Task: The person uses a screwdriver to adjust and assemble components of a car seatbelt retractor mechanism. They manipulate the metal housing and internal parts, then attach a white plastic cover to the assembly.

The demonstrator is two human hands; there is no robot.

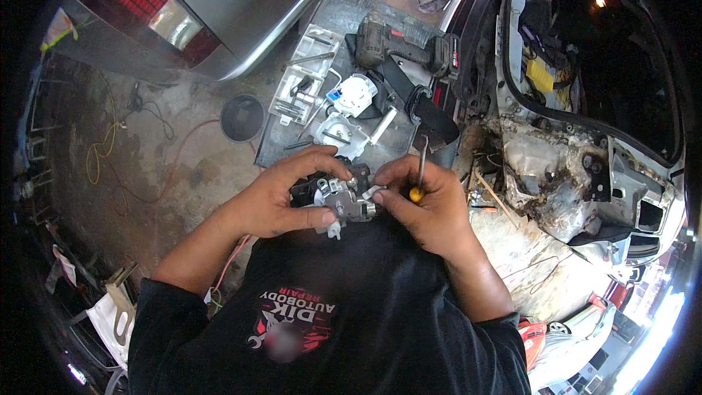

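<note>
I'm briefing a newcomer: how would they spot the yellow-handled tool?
Just above the black T-shirt is the right hand. It holds a slim tool, metal shaft pointing up the picture; its yellow handle sets it apart from the silvery mechanism alongside.

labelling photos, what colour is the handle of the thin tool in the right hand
The handle is yellow-orange; the head view shows it.

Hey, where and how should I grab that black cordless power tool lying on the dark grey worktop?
Probably by its slim middle grip, coming from above. The black cordless power tool lies on its side, its bulky body to the left and red-marked battery end to the right, leaving the narrower stretch between.
</note>
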